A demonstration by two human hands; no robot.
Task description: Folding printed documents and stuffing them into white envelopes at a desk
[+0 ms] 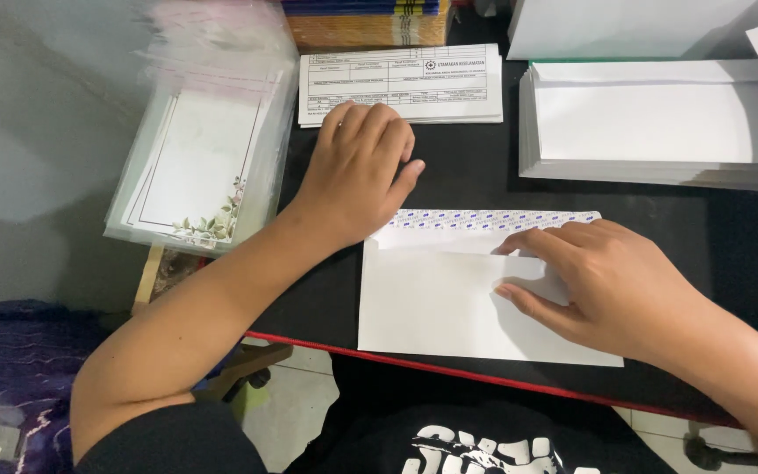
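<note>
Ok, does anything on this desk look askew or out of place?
Only the clear sleeve of floral-bordered cards: it lies tilted and juts past the black table's left edge. The envelope under both hands and the envelope stack sit reasonably square.

— What carries it all?
— A black table [475, 180] with a red front edge.
— And on it?
— A white envelope [449, 307], flap open, near the front; a stack of printed forms [449, 83] behind; a pile of envelopes [651, 123] at right; clear-sleeved cards [195, 158] overhanging the left edge.
</note>
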